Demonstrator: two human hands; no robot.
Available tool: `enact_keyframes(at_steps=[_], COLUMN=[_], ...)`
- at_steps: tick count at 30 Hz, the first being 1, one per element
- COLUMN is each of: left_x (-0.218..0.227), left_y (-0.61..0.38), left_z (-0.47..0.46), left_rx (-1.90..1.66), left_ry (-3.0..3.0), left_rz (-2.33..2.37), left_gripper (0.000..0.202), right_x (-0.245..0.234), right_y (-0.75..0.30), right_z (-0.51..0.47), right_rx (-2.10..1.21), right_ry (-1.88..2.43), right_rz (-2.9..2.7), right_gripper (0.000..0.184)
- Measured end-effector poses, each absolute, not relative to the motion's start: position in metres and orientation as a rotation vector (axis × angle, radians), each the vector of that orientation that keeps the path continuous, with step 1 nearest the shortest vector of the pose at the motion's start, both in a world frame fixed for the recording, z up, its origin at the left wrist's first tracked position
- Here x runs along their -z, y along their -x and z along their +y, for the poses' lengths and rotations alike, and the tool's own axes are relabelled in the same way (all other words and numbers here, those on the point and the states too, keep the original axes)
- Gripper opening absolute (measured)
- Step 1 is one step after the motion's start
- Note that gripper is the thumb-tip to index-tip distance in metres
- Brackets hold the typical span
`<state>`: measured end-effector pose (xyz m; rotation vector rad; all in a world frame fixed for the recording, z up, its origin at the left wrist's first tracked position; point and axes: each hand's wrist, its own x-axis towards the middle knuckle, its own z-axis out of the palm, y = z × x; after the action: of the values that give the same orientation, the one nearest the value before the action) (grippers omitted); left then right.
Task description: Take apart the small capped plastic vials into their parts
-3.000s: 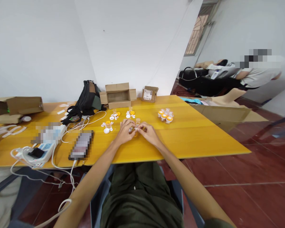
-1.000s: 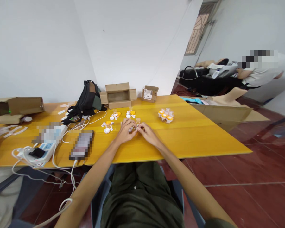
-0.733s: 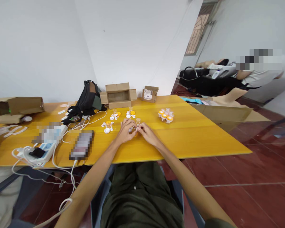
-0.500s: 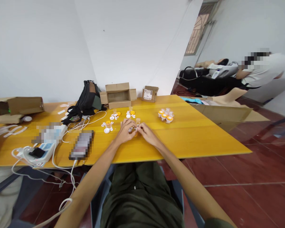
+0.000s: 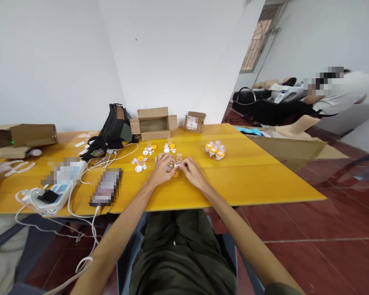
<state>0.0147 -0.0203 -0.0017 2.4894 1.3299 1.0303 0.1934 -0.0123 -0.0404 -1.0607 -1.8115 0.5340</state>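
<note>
Yellow table: orange-topped containers, whitish inside; left hand, right hand tight on white parts.

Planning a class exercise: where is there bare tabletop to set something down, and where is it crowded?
Biggest bare patch: table right of the right hand and orange-and-clear cluster, out to its right edge. Smaller: between the phone and left forearm. Crowded: the left end, with power strip and backpack; and around the left hand, among small parts.
</note>
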Motion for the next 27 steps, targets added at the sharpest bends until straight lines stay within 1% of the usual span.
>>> enact_keyframes(at_steps=[5,11,22,27], left_x=[-0.0007,0.0010,0.0031,0.0048], left_y=[-0.0158,-0.0154,-0.0151,-0.0139], left_z=[-0.0218,-0.0209,-0.0200,-0.0182], left_rx=[-1.006,-0.975,-0.974,-0.964], left_ry=[-2.464,-2.466,-2.463,-2.467], left_rz=[1.375,1.378,1.360,1.351], left_gripper=[0.013,0.016,0.013,0.010], right_x=[0.0441,0.0437,0.0448,0.0387], right_y=[-0.1930,-0.1918,-0.1933,-0.1929], right_z=[-0.0101,-0.0066,-0.0022,-0.0075], right_rx=[-0.318,-0.221,-0.305,-0.406], right_ry=[1.208,1.307,1.241,1.151], right_rz=[-1.920,-1.987,-1.893,-1.771], right_gripper=[0.018,0.015,0.018,0.022])
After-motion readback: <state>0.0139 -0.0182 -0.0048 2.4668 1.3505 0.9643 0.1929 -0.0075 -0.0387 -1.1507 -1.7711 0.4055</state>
